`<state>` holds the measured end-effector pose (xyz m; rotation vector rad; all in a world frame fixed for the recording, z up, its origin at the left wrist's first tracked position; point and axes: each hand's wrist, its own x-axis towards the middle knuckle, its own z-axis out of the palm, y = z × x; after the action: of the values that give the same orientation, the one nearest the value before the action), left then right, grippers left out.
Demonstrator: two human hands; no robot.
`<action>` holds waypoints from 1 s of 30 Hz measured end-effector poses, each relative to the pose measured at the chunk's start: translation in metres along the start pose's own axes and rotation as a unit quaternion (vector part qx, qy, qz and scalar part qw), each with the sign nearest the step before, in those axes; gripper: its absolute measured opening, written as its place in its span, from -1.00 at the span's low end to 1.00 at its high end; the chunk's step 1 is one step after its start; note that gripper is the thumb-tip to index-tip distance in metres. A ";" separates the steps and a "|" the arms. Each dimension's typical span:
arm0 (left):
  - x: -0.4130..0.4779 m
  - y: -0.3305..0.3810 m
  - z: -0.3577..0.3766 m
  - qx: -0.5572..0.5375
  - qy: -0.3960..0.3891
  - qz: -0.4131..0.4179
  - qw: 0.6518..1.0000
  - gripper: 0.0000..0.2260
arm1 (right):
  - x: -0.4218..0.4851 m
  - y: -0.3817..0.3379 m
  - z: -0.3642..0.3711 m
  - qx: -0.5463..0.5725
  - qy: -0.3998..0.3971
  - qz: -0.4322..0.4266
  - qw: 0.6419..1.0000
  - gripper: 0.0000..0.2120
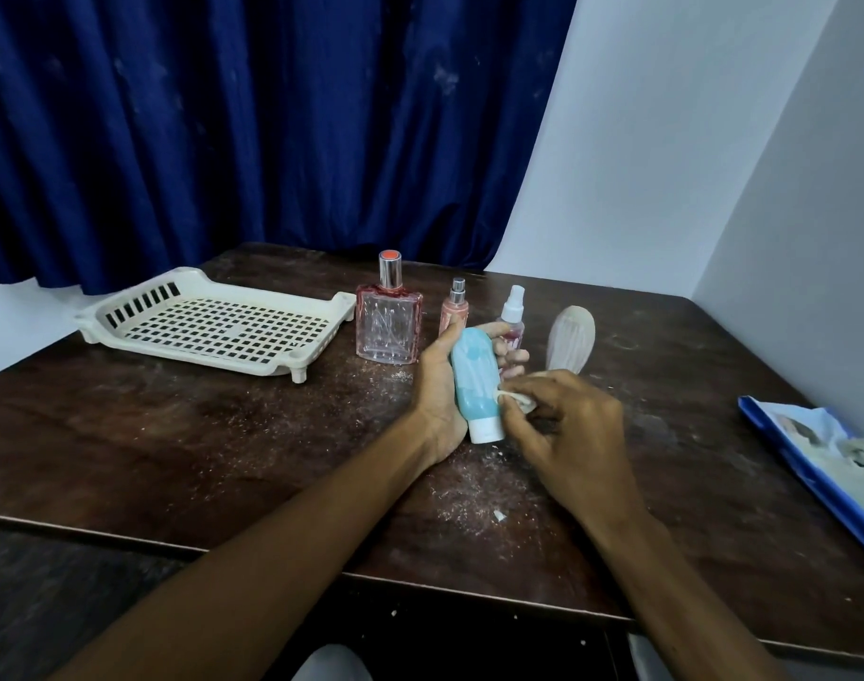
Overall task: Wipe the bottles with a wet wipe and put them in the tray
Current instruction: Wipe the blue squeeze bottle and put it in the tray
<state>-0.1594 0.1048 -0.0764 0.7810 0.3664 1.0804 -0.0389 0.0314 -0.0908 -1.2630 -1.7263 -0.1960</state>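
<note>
My left hand (437, 385) grips a light blue tube bottle (475, 380) with a white cap that points toward me, held just above the table. A crumpled white wet wipe (517, 398) is pinched in my right hand (574, 437) and pressed against the tube's lower side. Behind them stand a square clear pink perfume bottle (389, 321), a slim pink spray bottle (454, 309) and a clear spray bottle (512, 314) partly hidden by my fingers. A beige ribbed bottle (571, 344) lies to the right. The cream perforated tray (213, 324) sits at the far left with nothing in it.
The dark wooden table (223, 435) is speckled with white crumbs. A blue wet wipe packet (823, 459) lies at the right edge. A blue curtain hangs behind the table and a white wall closes the right side.
</note>
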 end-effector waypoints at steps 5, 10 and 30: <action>0.001 0.001 0.001 0.013 0.010 -0.001 1.000 -0.47 | 0.000 0.000 -0.001 0.004 0.014 0.007 1.000 -0.83; 0.003 -0.001 0.000 0.040 0.033 0.017 0.998 -0.50 | 0.000 -0.005 0.000 0.013 0.007 -0.015 1.000 -0.86; 0.008 -0.005 -0.005 0.035 0.026 0.033 0.999 -0.44 | 0.001 -0.002 0.003 0.015 0.021 -0.027 0.999 -0.88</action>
<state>-0.1557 0.1132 -0.0827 0.8324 0.4270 1.1569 -0.0420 0.0334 -0.0912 -1.1830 -1.7226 -0.2268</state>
